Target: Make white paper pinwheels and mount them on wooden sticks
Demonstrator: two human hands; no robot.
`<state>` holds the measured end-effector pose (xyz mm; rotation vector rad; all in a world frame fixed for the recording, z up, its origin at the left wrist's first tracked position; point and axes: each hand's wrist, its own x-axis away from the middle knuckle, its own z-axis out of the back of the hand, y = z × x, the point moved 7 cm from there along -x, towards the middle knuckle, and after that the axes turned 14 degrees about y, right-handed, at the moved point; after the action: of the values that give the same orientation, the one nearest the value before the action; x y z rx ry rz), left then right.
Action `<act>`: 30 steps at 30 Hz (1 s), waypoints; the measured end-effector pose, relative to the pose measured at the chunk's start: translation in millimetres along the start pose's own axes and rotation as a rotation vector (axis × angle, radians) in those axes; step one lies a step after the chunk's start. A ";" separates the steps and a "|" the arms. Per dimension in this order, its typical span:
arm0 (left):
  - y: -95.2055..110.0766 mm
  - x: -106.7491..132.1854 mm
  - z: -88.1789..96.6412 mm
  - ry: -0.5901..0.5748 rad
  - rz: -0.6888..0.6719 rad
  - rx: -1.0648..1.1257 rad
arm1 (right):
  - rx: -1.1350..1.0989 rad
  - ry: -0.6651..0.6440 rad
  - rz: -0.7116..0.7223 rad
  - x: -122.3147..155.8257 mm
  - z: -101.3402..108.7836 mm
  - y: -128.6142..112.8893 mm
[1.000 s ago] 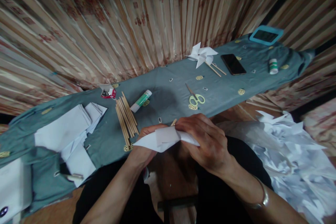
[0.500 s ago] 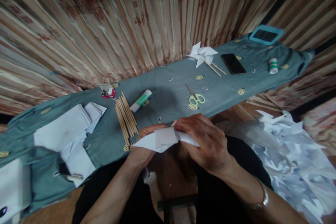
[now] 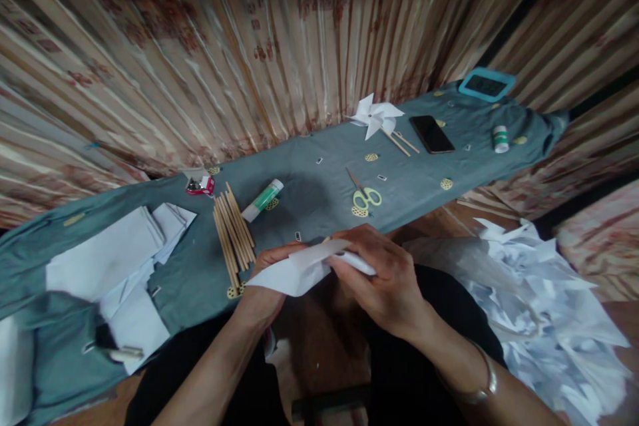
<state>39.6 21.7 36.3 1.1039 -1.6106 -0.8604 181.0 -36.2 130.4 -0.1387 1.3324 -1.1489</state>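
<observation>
Paper (image 3: 298, 273) lies between left hand (image 3: 262, 301) and right hand (image 3: 387, 279) (the 2 curled, holding it).

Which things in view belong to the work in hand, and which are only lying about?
Likely part of the work:
folded white paper, held in left hand and right hand
white sheets
wooden sticks
tube beside the sticks
scissors
small red box
pinwheel
heaped paper

Probably just lying about:
phone
blue-framed device
</observation>
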 end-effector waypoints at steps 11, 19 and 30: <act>-9.3 -11.1 15.5 0.136 -0.005 -0.038 | -0.140 -0.028 -0.483 8.9 -12.9 37.5; 0.8 -9.2 5.2 0.098 -0.103 0.023 | -0.320 -0.009 -0.691 14.8 -28.1 55.2; -34.9 -17.9 12.0 0.148 0.020 0.043 | -0.454 -0.057 -1.032 30.5 -43.9 92.8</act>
<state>39.3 26.9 -4.3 1.1529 -1.5204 -0.7170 192.8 9.8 34.4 -1.2961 1.4755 -1.6204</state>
